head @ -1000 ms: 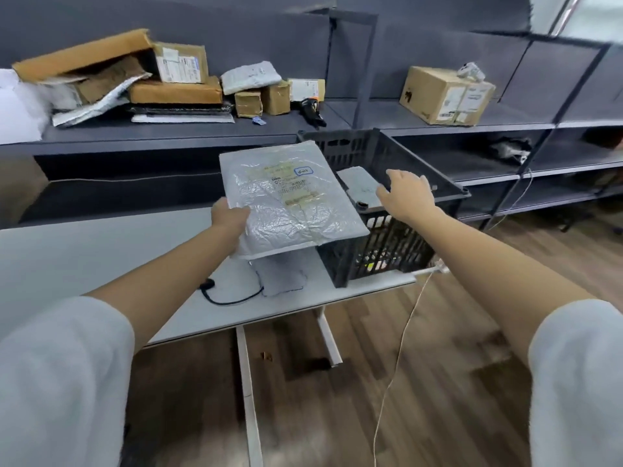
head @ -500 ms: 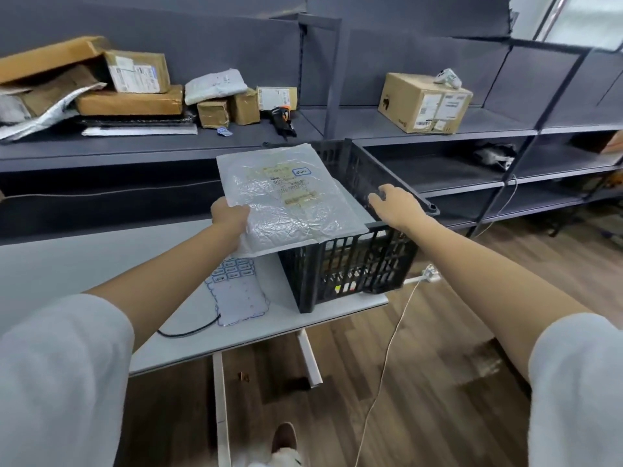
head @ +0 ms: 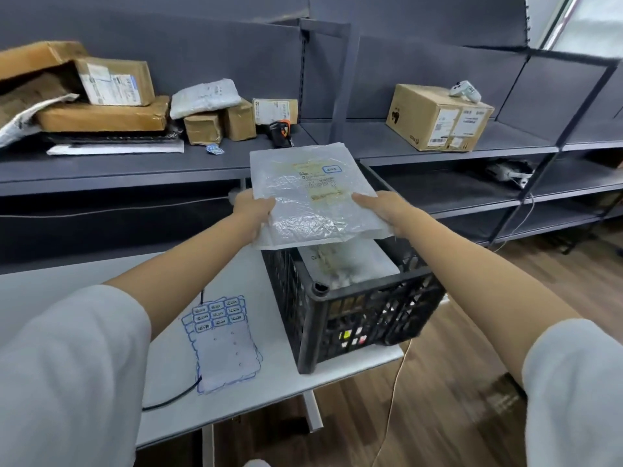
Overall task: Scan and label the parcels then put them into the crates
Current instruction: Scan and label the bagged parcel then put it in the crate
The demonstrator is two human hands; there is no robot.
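Since the frame half a second back, right hand (head: pixel 381 210) has left the crate rim and come onto the parcel's right edge; the view has also closed in on the crate.

Both hands now hold the flat plastic-wrapped parcel (head: pixel 310 193), level, above the far half of the black crate (head: pixel 354 308). Left hand (head: pixel 254 210) grips the left edge, thumb on top, fingers under. Right hand pinches the right edge the same way. Parcel carries a printed slip and a small blue-bordered label near its far right corner.

Crate sits at the right end of a white table (head: pixel 161 348), its corner near the table edge. 1 pale parcel already lies inside, partly hidden; what is beneath it cannot be made out.

A sheet of blue-bordered labels (head: pixel 224 345) lies flat on the table left of the crate, a black cable running off beside it.

Behind: dark grey shelving (head: pixel 404 143). Left bay holds stacked cardboard boxes (head: pixel 108 102) and a grey mailer bag; a handheld scanner (head: pixel 279 131), probably, lies near the upright. Right bay holds 1 cardboard box (head: pixel 438 119). Floor is dark wood planks (head: pixel 472 382).
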